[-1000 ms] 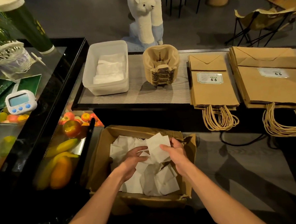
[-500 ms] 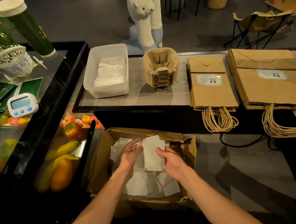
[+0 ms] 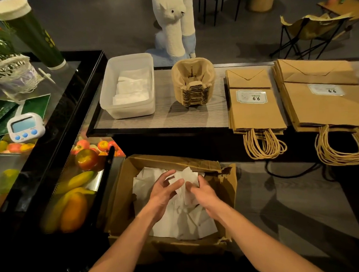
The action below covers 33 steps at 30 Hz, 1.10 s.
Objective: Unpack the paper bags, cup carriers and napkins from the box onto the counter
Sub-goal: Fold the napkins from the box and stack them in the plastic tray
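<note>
Squarely, the napkins (image 3: pixel 188 177) sit between opposing fingers (image 3: pixel 175 185)

Labels with numbers on the two stacks of paper bags

The white label (image 3: pixel 251 96) on the smaller stack of paper bags (image 3: pixel 256 115) shows large dark digits, 9.9, upside down to the camera. The small print above them is too fine to read. The second label (image 3: pixel 326 89), on the larger stack of paper bags (image 3: pixel 322 109), shows the same number, slightly blurred. Yellow marks on the green tube (image 3: pixel 34 33) cannot be read.
</note>
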Each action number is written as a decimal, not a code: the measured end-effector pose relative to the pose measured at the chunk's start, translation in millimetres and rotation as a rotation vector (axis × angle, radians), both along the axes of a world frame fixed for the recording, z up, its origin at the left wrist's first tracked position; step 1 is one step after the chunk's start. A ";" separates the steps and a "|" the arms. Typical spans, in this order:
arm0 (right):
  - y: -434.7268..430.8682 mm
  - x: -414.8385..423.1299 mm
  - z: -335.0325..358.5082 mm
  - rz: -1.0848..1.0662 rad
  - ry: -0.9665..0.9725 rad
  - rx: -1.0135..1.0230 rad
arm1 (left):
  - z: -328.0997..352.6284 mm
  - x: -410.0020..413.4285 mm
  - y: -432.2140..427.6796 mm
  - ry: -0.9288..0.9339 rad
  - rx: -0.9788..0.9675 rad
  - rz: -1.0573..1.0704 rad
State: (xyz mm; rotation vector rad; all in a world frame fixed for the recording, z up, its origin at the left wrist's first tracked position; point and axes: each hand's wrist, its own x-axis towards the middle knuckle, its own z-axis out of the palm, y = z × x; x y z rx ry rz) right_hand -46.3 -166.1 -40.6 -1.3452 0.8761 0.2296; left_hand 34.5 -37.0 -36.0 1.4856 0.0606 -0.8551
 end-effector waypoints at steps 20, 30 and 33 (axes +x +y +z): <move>8.3 2.9 26.0 0.161 -0.119 -0.033 | 13.5 -8.9 -3.6 0.495 -0.220 -0.030; -4.1 8.6 25.2 0.446 -0.167 -0.604 | 7.8 3.8 8.3 0.457 -0.066 -0.194; -8.5 12.0 28.0 0.406 -0.173 -0.368 | 7.0 2.9 10.3 0.481 -0.082 -0.170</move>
